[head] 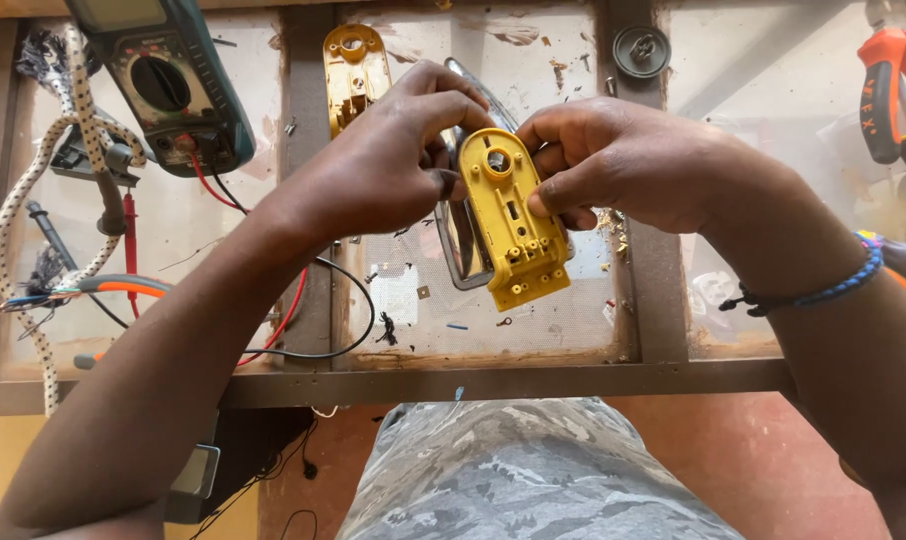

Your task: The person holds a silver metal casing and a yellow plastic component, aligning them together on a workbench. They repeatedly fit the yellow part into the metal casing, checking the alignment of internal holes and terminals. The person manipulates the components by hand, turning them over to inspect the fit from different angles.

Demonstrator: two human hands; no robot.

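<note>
Holding a yellow plastic housing [511,220] up above the counter [533,380], between both hands. Left hand [388,165] clenching in a grip on the housing's upper left edge, fingertips pinching near its round hole. Right hand [613,160] grasping the right edge, thumb pressing on the face. Resting against a shiny metal plate [460,240] just behind the housing. Lying on the counter: a second yellow housing piece [355,70] beyond the left hand, a multimeter [168,80] at far left with red and black leads [293,310], and a braided cord [33,200].
</note>
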